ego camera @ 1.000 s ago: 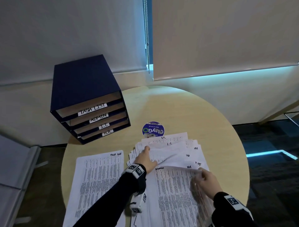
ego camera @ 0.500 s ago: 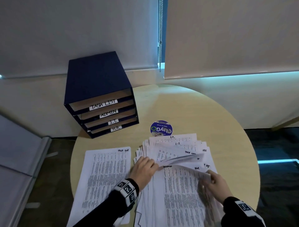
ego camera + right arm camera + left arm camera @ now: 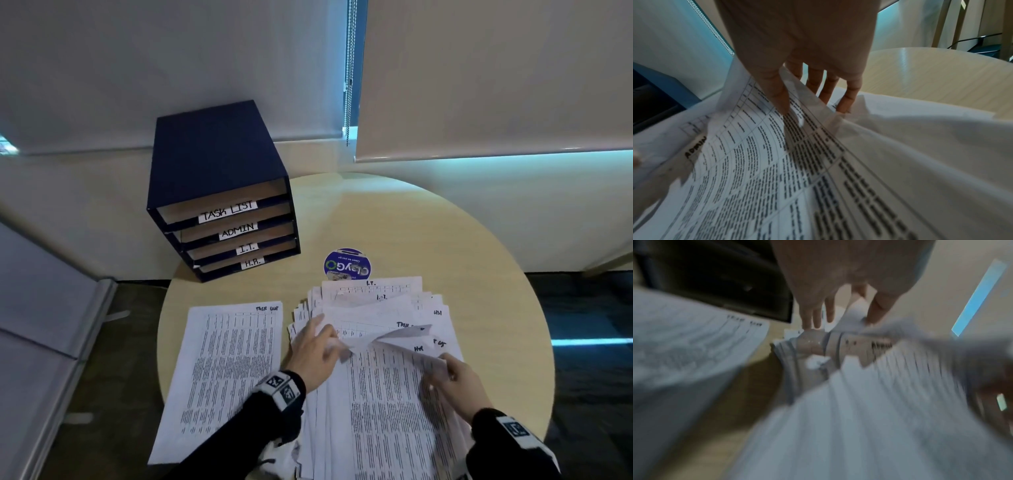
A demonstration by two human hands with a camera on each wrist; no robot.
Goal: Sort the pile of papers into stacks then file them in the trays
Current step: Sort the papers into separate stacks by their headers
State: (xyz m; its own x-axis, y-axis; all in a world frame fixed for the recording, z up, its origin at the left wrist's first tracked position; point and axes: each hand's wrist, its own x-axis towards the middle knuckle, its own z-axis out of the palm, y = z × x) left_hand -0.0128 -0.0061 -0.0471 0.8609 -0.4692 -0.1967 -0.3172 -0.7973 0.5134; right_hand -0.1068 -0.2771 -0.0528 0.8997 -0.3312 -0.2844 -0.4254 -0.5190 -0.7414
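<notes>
Pinching "ADMIN" sheet [image 3: 760,162], right hand [image 3: 455,380]; trays [image 3: 222,192] labelled "TASK LIST"

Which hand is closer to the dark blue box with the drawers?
Left. The left hand rests on the paper pile, nearer the dark blue tray box. The right hand pinches a sheet further right, away from it.
</notes>
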